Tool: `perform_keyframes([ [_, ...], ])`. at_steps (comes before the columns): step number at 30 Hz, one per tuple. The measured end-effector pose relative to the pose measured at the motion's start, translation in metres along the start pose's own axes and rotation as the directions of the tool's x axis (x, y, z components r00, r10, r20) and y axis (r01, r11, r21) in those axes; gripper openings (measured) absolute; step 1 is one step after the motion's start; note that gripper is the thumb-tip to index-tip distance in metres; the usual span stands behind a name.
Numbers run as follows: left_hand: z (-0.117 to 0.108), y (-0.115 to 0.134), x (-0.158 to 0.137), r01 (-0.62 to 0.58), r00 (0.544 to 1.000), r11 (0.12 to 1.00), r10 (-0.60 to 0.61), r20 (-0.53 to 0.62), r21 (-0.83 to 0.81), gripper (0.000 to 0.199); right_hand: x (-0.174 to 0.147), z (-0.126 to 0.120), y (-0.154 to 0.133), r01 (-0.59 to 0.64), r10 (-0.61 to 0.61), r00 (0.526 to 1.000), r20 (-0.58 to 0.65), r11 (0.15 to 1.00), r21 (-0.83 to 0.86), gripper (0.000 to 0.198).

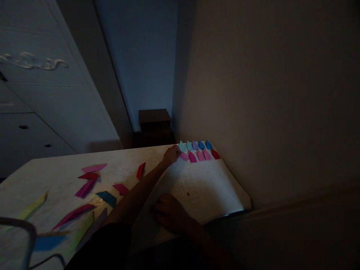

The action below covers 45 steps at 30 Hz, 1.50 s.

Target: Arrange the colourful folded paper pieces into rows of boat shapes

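Observation:
My left hand (171, 153) reaches to the far edge of the white table, its fingers pinched at a pink folded paper piece (183, 156). That piece is at the left end of a row with a magenta piece (192, 156), two more pink ones and a red piece (215, 154). Behind them stands a second row of folded pieces: light blue (182, 146), lavender (195, 145) and darker blue (208, 144). Nearer to me, my right hand (170, 213) rests on the table with its fingers curled in; dim light blurs them, and nothing shows in them.
Loose folded papers lie on the left of the table (157, 153), among them a red one (141, 171), a teal one (107, 198) and a blue one (49, 242). A grey metal tube (32, 232) crosses the lower left. A wall (267, 93) borders the right side.

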<state>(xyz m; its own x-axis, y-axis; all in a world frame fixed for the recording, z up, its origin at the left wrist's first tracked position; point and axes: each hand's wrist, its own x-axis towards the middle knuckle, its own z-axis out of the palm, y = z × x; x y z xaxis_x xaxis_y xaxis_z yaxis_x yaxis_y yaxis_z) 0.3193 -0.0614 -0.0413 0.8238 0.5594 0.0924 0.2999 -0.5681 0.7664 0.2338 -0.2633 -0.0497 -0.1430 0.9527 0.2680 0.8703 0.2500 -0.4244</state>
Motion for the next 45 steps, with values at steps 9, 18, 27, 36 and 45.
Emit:
perform_keyframes([
  [9, -0.001, 0.001, 0.001, -0.121, 0.992, 0.98, 0.122, 0.001, 0.159, 0.019, 0.0, -0.001, 0.0, -0.035, 0.039, 0.998, -0.044, 0.995, 0.097, 0.011],
  [18, -0.004, 0.004, -0.028, -0.261, 0.965, 0.94, 0.246, 0.09, 0.222, 0.031, 0.002, -0.005, -0.004, -0.099, 0.128, 0.987, -0.101, 0.962, 0.255, 0.013],
  [27, 0.0, 0.014, -0.035, -0.338, 0.933, 0.871, 0.261, 0.247, 0.356, 0.03, 0.0, -0.004, -0.004, -0.124, 0.157, 0.983, -0.099, 0.954, 0.273, 0.012],
  [36, -0.011, -0.006, -0.055, -0.359, 0.929, 0.897, 0.315, 0.194, 0.258, 0.041, -0.001, -0.005, -0.004, -0.128, 0.184, 0.975, -0.125, 0.925, 0.358, 0.013],
  [45, -0.004, 0.009, -0.003, -0.156, 0.987, 0.902, 0.158, 0.027, 0.403, 0.036, -0.002, -0.001, 0.0, -0.136, 0.174, 0.981, -0.09, 0.935, 0.327, 0.013],
])
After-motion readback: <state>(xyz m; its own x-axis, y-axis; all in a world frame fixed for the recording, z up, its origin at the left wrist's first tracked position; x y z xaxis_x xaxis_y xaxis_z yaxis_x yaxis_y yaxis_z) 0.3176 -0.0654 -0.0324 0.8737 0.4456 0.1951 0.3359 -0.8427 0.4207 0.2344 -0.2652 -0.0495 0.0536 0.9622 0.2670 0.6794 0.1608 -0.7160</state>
